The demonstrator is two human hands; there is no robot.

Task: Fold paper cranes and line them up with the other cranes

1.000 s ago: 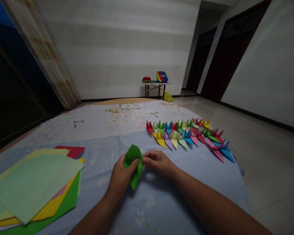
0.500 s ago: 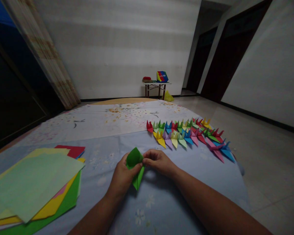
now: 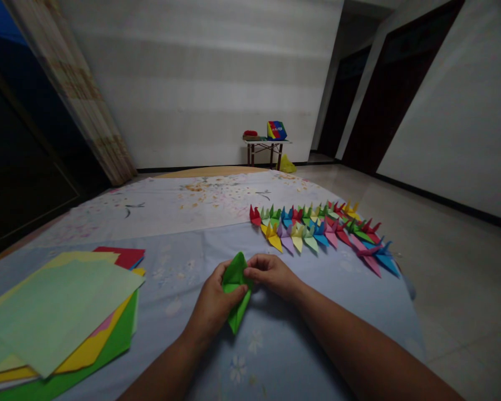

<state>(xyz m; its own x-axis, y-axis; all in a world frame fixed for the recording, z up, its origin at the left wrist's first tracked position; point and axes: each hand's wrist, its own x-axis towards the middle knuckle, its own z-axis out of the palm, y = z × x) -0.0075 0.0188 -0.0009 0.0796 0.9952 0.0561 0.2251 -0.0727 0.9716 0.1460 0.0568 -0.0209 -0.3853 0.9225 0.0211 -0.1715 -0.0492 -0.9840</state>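
A green sheet of origami paper (image 3: 235, 273), partly folded into a long pointed diamond, is held above the cloth-covered table. My left hand (image 3: 215, 298) grips it from the left, with the thumb pressed across its front. At the paper's upper right edge, the fingers of my right hand (image 3: 271, 274) pinch it. The fingers behind the paper are hidden. Just beyond my right hand stand rows of folded paper cranes (image 3: 298, 236) in many colours.
A stack of coloured paper sheets (image 3: 62, 306) lies at the left, pale green on top. A floral tablecloth (image 3: 171, 206) covers the round table. Against the far wall, a small table (image 3: 268, 142) bears a colourful box (image 3: 276, 130). A yellow bag (image 3: 287, 164) lies beside it.
The green paper's upper part has opened from a curled, rounded flap into a longer pointed shape. Both hands stay on it, my left hand shifted slightly right.
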